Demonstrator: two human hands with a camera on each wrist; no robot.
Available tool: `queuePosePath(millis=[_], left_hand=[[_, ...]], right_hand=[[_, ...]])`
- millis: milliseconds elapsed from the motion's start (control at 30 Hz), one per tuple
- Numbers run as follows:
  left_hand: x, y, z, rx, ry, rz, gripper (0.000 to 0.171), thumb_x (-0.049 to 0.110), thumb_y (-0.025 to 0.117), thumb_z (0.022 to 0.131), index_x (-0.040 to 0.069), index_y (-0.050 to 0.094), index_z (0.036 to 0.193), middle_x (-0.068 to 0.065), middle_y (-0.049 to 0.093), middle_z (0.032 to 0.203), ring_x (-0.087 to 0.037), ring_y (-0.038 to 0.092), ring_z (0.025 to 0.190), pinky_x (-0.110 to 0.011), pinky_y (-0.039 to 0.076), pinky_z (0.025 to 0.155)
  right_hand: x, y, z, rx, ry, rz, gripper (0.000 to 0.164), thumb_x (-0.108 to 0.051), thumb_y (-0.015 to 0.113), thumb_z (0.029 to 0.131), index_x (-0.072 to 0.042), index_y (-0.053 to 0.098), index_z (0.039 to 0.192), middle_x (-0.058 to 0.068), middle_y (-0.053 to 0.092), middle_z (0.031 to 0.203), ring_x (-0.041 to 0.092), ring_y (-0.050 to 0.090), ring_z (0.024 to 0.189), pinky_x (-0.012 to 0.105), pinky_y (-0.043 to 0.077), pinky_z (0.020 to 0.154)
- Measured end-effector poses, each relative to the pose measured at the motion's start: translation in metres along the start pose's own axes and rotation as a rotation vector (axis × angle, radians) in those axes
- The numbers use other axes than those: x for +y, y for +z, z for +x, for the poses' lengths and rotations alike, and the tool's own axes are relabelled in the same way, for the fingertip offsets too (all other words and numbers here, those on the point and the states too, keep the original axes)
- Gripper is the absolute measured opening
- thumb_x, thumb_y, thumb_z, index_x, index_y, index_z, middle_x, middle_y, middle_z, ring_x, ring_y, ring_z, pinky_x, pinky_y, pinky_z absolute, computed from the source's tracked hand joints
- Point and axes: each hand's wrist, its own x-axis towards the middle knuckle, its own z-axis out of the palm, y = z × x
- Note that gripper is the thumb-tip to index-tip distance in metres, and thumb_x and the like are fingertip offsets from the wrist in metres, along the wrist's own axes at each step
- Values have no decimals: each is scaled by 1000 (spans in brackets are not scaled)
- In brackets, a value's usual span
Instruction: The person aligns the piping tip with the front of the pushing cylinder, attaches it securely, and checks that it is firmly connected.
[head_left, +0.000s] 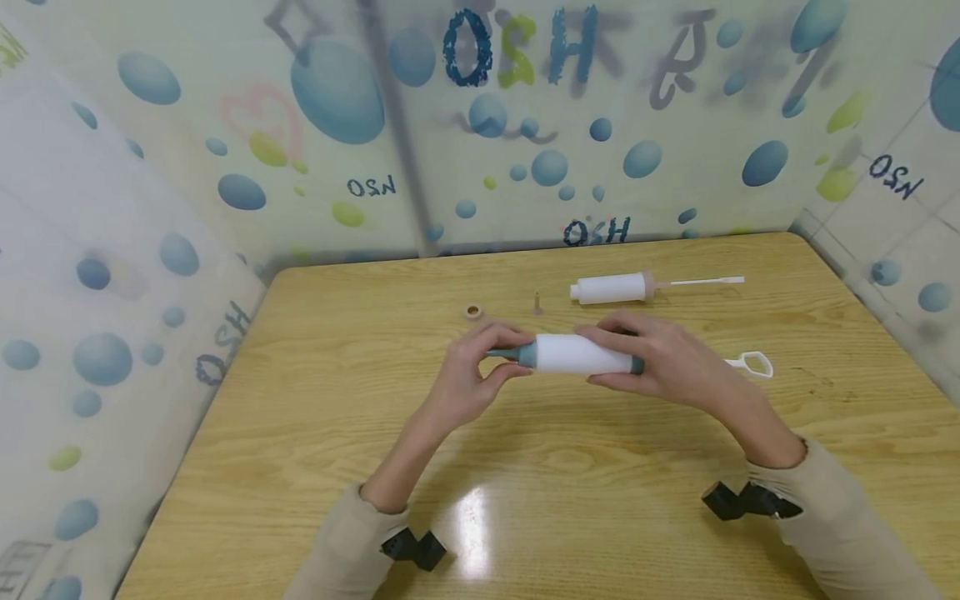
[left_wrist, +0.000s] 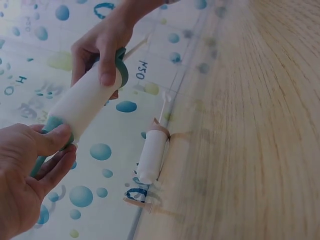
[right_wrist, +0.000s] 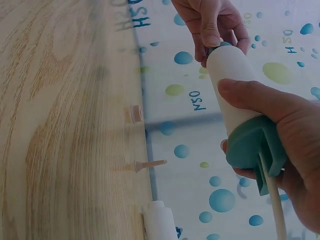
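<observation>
Both hands hold a large white syringe (head_left: 581, 354) with teal ends above the table. My left hand (head_left: 468, 375) pinches its teal nozzle end (left_wrist: 59, 131) between thumb and fingers. Around the other end, my right hand (head_left: 660, 358) grips the white barrel (right_wrist: 230, 75) beside the teal end cap (right_wrist: 247, 142). A thin white rod (right_wrist: 276, 210) comes out of that cap and ends in a looped handle (head_left: 752, 364) at the right. My right hand hides part of the cap in the head view.
A second white syringe (head_left: 611, 289) with a beige collar and extended rod lies toward the back of the wooden table (head_left: 337, 375). Left of it are a small upright nozzle-like piece (head_left: 537, 304) and a beige ring (head_left: 473, 312). A patterned wall (head_left: 420, 208) borders the back edge.
</observation>
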Motion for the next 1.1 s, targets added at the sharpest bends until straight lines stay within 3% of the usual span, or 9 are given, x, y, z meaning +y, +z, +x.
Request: queuePosePath(millis=[133,300,433,567,700,967,1100], left_hand=[[-1,1,1,13,37,-12,30,-6,78,84,-1,70,113,-14,66,115,-26,67,101,-40,61,83],[0,2,2,54,39,-51,23,-6,72,90,-1,71,113,-14,68,111,-26,69,98,-36,61,81],[3,2,2,62,-35,-69,25,-6,70,91,-6,67,116,-18,69,108,-28,71,96,-32,61,80],[3,1,1,14,-147,-111,25,-1,67,96,-7,66,119,-19,71,105,-24,73,83,-31,62,73],[2,1,1,-17,-186,-148,24,1,65,97,-7,66,120,-19,72,106,-22,73,75,-31,62,69],[3,4,0,34,-67,-146,32,-7,76,86,-5,69,116,-18,69,113,-31,72,93,-33,62,77],[0,4,0,65,-29,-170,28,-11,75,85,-6,71,113,-18,71,111,-29,72,91,-35,63,74]], right_hand=[[-2,-2,0,-6,27,8,65,-59,45,100,-5,68,129,12,66,107,23,63,81,40,58,61],[-2,-3,0,1,33,-2,66,-60,44,100,-6,68,129,13,66,108,24,63,82,40,57,61],[-2,-3,0,9,25,-20,66,-61,44,100,-7,68,129,13,66,108,25,63,83,40,57,61],[-3,-4,0,22,14,-35,64,-60,44,101,-8,67,130,12,66,108,25,63,82,39,56,60],[-2,-4,-1,25,8,-42,63,-60,44,101,-9,67,130,12,66,107,24,62,82,40,56,59],[0,-4,-1,25,13,-25,63,-60,45,100,-8,68,128,12,66,106,25,62,81,39,56,59],[1,-4,-1,29,7,-15,61,-60,46,100,-10,67,129,11,65,105,23,62,80,38,56,58]])
